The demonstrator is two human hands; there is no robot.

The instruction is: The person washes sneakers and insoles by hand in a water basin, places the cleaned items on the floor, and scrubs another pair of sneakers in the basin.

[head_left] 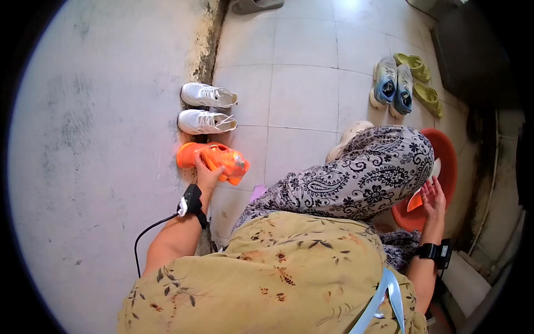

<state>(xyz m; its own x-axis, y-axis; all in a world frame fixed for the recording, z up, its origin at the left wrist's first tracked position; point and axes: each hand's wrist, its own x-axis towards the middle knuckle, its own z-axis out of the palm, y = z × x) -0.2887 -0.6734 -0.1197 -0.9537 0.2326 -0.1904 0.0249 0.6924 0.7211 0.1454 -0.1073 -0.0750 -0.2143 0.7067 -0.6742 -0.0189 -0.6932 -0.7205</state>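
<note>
My left hand (208, 173) is closed around a bright orange shoe (235, 167) with a greyish patch, at the wall's foot. More orange, a rounded piece (188, 155), shows just behind my fingers; I cannot tell if it belongs to a second shoe. Beyond it, a pair of white lace-up sneakers (207, 96) leans with toes against the wall. On the other side, my right hand (434, 199) has its fingers stretched out and holds nothing. It is over the rim of a red basin (446, 161), which contains something white and orange, partly hidden by my knee.
Grey-and-blue sneakers (385, 80) and olive-green clogs (428, 99) stand on the tiled floor (303, 94) at the far right. A grey slipper (257, 5) lies at the top. A stained wall (94, 156) borders the left side. A cable (146, 229) runs from my left wrist.
</note>
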